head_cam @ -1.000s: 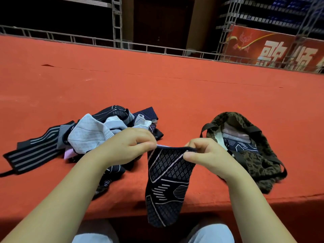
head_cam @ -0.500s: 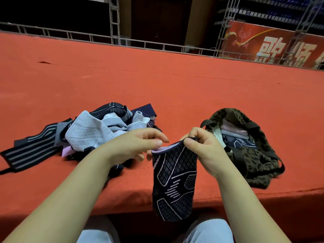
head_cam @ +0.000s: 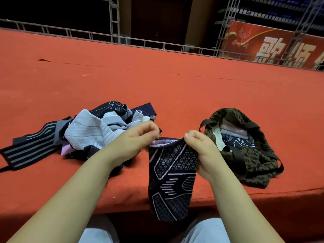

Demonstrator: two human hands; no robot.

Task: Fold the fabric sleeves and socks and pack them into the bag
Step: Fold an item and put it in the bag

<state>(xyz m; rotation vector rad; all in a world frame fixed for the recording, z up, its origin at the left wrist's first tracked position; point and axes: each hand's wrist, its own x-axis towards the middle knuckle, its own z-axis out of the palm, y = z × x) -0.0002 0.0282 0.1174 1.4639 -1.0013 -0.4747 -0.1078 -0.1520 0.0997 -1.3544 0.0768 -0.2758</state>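
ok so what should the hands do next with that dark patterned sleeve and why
Probably fold it in half: both the left hand and right hand pinch the dark patterned sleeve by its top edge, and it hangs unfolded beside the open bag.

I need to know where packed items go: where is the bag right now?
In the head view the leopard-print bag lies open on the red surface at right, just beyond the right hand, opposite the unfolded pile.

striped band [head_cam: 29,148] partly under the pile [head_cam: 98,130], bag [head_cam: 252,155] contents half hidden — banner [head_cam: 280,48] cut off at right edge
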